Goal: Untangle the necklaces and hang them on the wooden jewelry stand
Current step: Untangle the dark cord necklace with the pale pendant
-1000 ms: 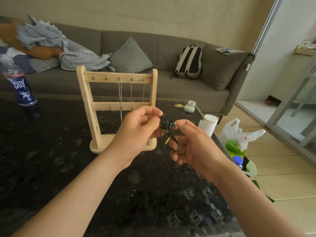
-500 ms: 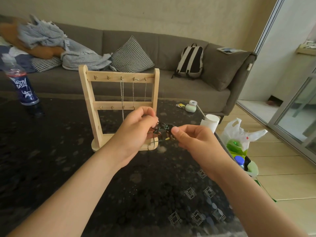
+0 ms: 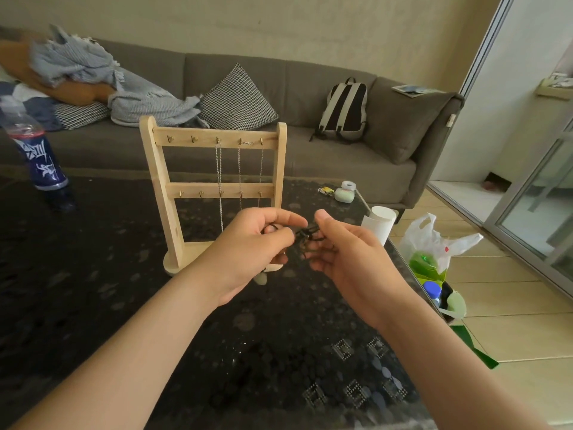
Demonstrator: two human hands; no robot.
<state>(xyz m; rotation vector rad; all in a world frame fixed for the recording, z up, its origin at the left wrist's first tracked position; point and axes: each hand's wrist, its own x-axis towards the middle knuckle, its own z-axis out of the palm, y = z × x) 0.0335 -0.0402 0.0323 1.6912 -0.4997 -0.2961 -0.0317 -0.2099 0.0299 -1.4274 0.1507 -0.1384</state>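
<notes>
A dark tangled necklace (image 3: 305, 235) hangs between my two hands above the dark table (image 3: 93, 290). My left hand (image 3: 248, 246) pinches one side of the tangle with curled fingers. My right hand (image 3: 344, 252) holds the other side, thumb up and fingers curled under the cords. Just behind my hands stands the wooden jewelry stand (image 3: 214, 193), with silver chains (image 3: 219, 178) hanging from hooks on the right half of its top bar. Its left hooks are bare.
A blue bottle (image 3: 38, 159) stands at the table's far left. A white paper cup (image 3: 379, 226) and a small green case (image 3: 344, 193) sit near the right edge. A plastic bag (image 3: 434, 243) lies on the floor at right. A grey sofa (image 3: 310, 125) runs behind.
Both hands have drifted slightly lower and stayed close together. The tangle has been pulled out flatter between them, and the right thumb has lifted.
</notes>
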